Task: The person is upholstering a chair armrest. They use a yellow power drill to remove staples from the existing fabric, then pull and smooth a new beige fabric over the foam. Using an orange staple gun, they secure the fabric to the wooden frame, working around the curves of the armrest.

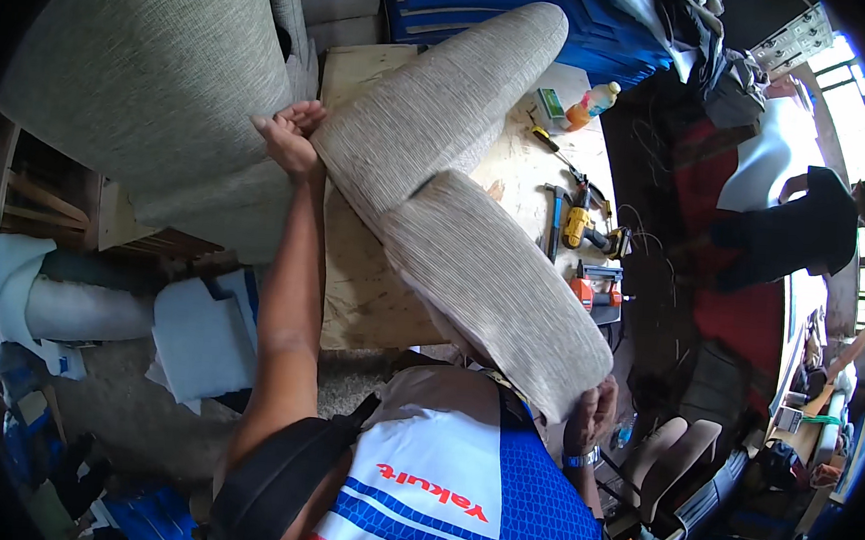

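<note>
An L-shaped padded piece, like a sofa backrest covered in grey-beige ribbed fabric [497, 275], lies across a plywood-topped table [355, 305]. One arm of it points to the far right. The other comes toward me over the table's near edge, close to my body. At its left corner my left hand [294, 138] is open, fingers stretched out and the heel of the hand by the fabric. My right hand [591, 417] is at the near right end, loosely bent fingers against the fabric and apparently not closed round it. Part of that hand is hard to make out.
Along the table's right side lie a yellow drill [578, 228], a hammer [555, 223], a red staple gun [592, 286] and a bottle [594, 106]. A large fabric-covered piece [165, 81] stands at left. Blue stacked panels [451, 10] are behind. Another person [796, 230] bends at right.
</note>
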Available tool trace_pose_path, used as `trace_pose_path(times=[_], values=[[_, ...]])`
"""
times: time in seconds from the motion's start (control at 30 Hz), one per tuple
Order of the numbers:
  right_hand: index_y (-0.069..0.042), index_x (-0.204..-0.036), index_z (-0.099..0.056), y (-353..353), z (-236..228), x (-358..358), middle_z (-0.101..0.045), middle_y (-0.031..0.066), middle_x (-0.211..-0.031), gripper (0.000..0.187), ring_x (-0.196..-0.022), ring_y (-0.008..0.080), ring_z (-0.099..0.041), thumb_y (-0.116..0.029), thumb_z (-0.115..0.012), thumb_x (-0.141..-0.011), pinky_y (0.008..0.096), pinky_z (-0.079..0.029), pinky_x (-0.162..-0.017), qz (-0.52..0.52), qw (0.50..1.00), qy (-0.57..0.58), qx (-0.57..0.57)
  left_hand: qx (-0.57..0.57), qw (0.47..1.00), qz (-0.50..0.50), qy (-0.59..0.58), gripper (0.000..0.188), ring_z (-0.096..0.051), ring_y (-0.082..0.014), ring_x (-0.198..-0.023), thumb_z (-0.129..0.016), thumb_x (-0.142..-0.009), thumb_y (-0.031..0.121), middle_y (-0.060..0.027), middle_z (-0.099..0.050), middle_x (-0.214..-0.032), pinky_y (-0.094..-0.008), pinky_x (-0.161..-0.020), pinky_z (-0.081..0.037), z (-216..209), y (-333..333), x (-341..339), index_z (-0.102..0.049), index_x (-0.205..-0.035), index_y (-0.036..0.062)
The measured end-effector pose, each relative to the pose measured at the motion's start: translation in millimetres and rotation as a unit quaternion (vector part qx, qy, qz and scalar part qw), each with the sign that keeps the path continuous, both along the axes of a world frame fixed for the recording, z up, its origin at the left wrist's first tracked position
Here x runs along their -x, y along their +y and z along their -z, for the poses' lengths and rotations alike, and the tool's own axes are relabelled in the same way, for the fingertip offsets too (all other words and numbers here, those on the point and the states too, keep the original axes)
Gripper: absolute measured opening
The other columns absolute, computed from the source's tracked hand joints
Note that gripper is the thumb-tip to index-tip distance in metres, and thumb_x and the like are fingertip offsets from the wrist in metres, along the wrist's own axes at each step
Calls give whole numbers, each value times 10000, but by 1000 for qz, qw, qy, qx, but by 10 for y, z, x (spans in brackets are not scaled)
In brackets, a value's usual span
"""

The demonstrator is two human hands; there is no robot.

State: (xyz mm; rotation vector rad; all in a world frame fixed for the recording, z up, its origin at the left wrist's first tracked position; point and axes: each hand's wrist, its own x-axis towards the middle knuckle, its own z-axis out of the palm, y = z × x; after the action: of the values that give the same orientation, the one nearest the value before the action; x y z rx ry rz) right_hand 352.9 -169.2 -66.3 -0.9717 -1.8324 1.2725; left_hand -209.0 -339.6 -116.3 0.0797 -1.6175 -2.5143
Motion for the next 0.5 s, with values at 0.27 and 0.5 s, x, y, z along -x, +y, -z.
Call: trace_pose_path(times=[0.27, 0.5], values=[[11, -1020, -642, 1089, 180, 243, -661, 77, -938, 539, -800, 132, -568, -437, -350, -1089, 301, -442, -726, -157, 965, 75, 195, 263, 952, -140, 66, 417, -637, -256, -910, -500, -1046, 360, -153, -657, -959, -372, -812, -497, 344, -237, -591, -611, -1050, -42], [24, -1407, -506, 1294, 462, 686, -561, 144, -1409, 744, -1304, 259, -516, -592, -303, -1043, 419, -389, -1078, -451, 862, -78, 218, 251, 967, -28, -39, 427, -625, -234, -1036, -496, -1054, 390, -112, -654, -1095, -400, -911, -499, 351, -502, -2630, -561, -1197, -7]])
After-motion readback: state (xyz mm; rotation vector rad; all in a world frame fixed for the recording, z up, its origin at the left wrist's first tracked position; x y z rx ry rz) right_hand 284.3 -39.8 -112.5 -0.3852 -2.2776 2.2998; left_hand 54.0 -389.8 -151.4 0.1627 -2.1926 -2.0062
